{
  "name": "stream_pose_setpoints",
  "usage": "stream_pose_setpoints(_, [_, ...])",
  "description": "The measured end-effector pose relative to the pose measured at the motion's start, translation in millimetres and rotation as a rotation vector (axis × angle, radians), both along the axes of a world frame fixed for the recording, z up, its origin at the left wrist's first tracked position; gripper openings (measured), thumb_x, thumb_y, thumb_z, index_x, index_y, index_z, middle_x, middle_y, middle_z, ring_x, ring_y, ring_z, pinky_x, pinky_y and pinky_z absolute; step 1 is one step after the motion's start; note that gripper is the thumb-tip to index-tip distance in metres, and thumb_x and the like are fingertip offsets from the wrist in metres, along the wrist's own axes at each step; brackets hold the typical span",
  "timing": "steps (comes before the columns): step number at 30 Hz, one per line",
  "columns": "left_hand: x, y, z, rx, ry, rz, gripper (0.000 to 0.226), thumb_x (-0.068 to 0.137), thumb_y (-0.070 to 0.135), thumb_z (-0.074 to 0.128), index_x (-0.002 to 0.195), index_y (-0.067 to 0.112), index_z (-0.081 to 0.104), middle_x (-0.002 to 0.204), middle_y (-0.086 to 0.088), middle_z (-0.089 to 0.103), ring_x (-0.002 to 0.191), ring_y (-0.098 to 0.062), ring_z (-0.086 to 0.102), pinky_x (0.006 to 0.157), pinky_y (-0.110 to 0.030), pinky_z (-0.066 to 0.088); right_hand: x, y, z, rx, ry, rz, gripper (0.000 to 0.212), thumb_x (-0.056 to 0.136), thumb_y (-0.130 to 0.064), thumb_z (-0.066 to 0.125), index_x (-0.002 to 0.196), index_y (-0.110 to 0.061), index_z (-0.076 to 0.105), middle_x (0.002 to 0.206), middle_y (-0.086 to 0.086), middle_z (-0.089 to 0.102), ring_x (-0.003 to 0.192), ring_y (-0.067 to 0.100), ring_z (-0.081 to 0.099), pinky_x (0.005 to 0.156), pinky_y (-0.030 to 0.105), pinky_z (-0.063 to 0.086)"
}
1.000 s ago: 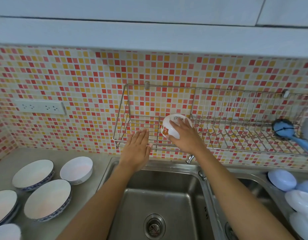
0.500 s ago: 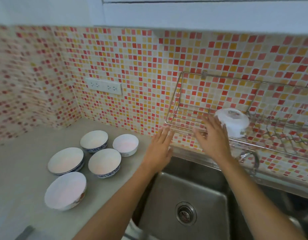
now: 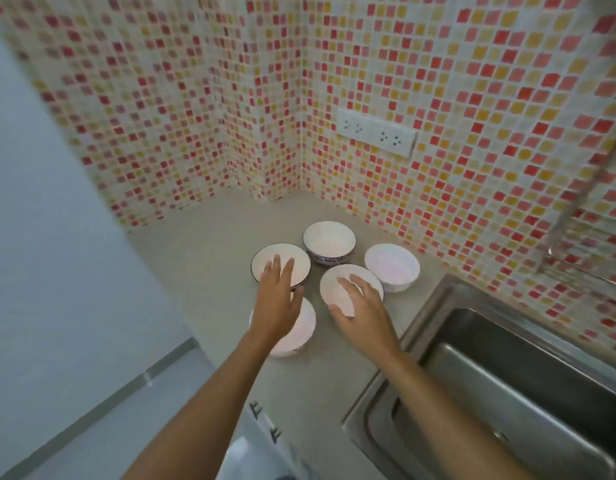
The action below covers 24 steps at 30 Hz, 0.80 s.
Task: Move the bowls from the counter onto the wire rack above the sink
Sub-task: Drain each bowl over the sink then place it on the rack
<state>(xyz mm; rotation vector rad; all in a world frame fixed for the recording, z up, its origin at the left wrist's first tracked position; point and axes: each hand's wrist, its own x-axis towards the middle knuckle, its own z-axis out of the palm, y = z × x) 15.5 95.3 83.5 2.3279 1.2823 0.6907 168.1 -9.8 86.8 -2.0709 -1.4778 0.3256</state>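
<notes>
On the counter (image 3: pixel 209 244), five bowls (image 3: pixel 329 240) sit mouth-up — both hands (image 3: pixel 277 299) spread, empty.

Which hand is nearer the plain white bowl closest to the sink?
Right. The right hand is over the neighbouring bowl, just beside the plain white bowl; the left hand is farther left.

Both bare forearms rise from the bottom of the frame toward its centre, palms turned down. The left hand (image 3: pixel 277 299) is flat with fingers spread and straight — empty. The right hand (image 3: pixel 363 308), just right of it, has fingers loosely curved, gripping nothing.
</notes>
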Motion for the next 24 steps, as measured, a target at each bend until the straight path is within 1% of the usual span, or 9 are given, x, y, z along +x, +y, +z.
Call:
stream_pose_setpoints(3, [-42, 24, -30, -0.068, 0.046, 0.07, 0.055, 0.095, 0.024, 0.047, 0.144, 0.007, 0.028, 0.154, -0.019, 0.02, 0.142, -0.037, 0.016, 0.115, -0.044, 0.018, -30, 22, -32, -0.076, 0.163, 0.029, 0.059, 0.092, -0.04, 0.06, 0.144, -0.018, 0.042, 0.147, 0.005, 0.043, 0.136, 0.022, 0.037, 0.109, 0.038, 0.035])
stream_pose_setpoints(5, [-60, 34, -48, -0.135, 0.05, 0.108, 0.056, 0.097, 0.028, 0.044, 0.145, 0.007, 0.025, 0.155, -0.017, 0.018, 0.143, -0.033, 0.013, 0.116, -0.041, 0.015, -50, 33, -49, -0.123, 0.258, 0.004, 0.061, 0.091, -0.036, 0.062, 0.143, -0.013, 0.041, 0.144, 0.008, 0.047, 0.134, 0.023, 0.04, 0.108, 0.035, 0.034])
stream_pose_setpoints(7, [-68, 38, -64, -0.214, 0.03, 0.136, 0.057, 0.098, 0.031, 0.04, 0.146, 0.007, 0.02, 0.156, -0.016, 0.013, 0.145, -0.029, 0.008, 0.117, -0.038, 0.011, -66, 41, -64, -0.149, 0.29, -0.028, 0.06, 0.09, -0.033, 0.063, 0.142, -0.013, 0.04, 0.144, 0.008, 0.046, 0.134, 0.025, 0.04, 0.107, 0.033, 0.033])
stream_pose_setpoints(10, [-70, 36, -83, -0.345, -0.005, 0.143, 0.059, 0.099, 0.034, 0.034, 0.148, 0.008, 0.013, 0.158, -0.012, 0.007, 0.146, -0.024, 0.004, 0.116, -0.034, 0.009, -80, 52, -82, -0.154, 0.374, -0.136, 0.071, 0.088, -0.026, 0.065, 0.148, -0.012, 0.03, 0.15, 0.008, 0.039, 0.136, 0.025, 0.037, 0.108, 0.03, 0.031])
stream_pose_setpoints(12, [-73, 31, -90, -0.411, -0.032, 0.153, 0.058, 0.099, 0.035, 0.032, 0.148, 0.01, 0.014, 0.157, -0.009, 0.013, 0.145, -0.023, 0.013, 0.115, -0.034, 0.017, -86, 57, -91, -0.159, 0.418, -0.202, 0.071, 0.089, -0.022, 0.064, 0.149, -0.011, 0.028, 0.151, 0.008, 0.039, 0.136, 0.025, 0.038, 0.11, 0.031, 0.03])
stream_pose_setpoints(16, [-79, 26, -99, -0.445, -0.086, 0.182, 0.048, 0.099, 0.03, 0.032, 0.144, 0.015, 0.024, 0.146, -0.007, 0.036, 0.128, -0.027, 0.043, 0.102, -0.04, 0.038, -92, 64, -104, -0.232, 0.62, -0.337, 0.044, 0.093, -0.011, 0.052, 0.136, -0.015, 0.047, 0.134, 0.009, 0.057, 0.119, 0.03, 0.054, 0.101, 0.036, 0.044])
stream_pose_setpoints(19, [-77, 24, -97, -0.419, -0.143, 0.169, 0.042, 0.099, 0.024, 0.033, 0.14, 0.019, 0.032, 0.136, -0.004, 0.05, 0.118, -0.026, 0.052, 0.097, -0.037, 0.042, -86, 64, -108, -0.226, 0.752, -0.409, 0.04, 0.087, -0.009, 0.047, 0.124, -0.024, 0.055, 0.119, 0.005, 0.064, 0.108, 0.028, 0.059, 0.089, 0.053, 0.054])
stream_pose_setpoints(22, [-72, 17, -94, -0.392, -0.177, 0.11, 0.039, 0.096, 0.017, 0.035, 0.135, 0.024, 0.039, 0.126, -0.001, 0.058, 0.109, -0.023, 0.056, 0.089, -0.029, 0.041, -78, 54, -105, -0.213, 0.815, -0.456, 0.04, 0.084, -0.004, 0.045, 0.114, -0.029, 0.055, 0.109, 0.001, 0.063, 0.103, 0.027, 0.06, 0.08, 0.055, 0.057])
stream_pose_setpoints(24, [-66, 10, -92, -0.381, -0.173, 0.077, 0.04, 0.095, 0.015, 0.035, 0.134, 0.026, 0.04, 0.124, -0.001, 0.059, 0.107, -0.022, 0.057, 0.088, -0.029, 0.043, -73, 41, -105, -0.198, 0.896, -0.512, 0.042, 0.083, 0.0, 0.044, 0.111, -0.03, 0.054, 0.103, -0.004, 0.061, 0.102, 0.028, 0.058, 0.075, 0.055, 0.058])
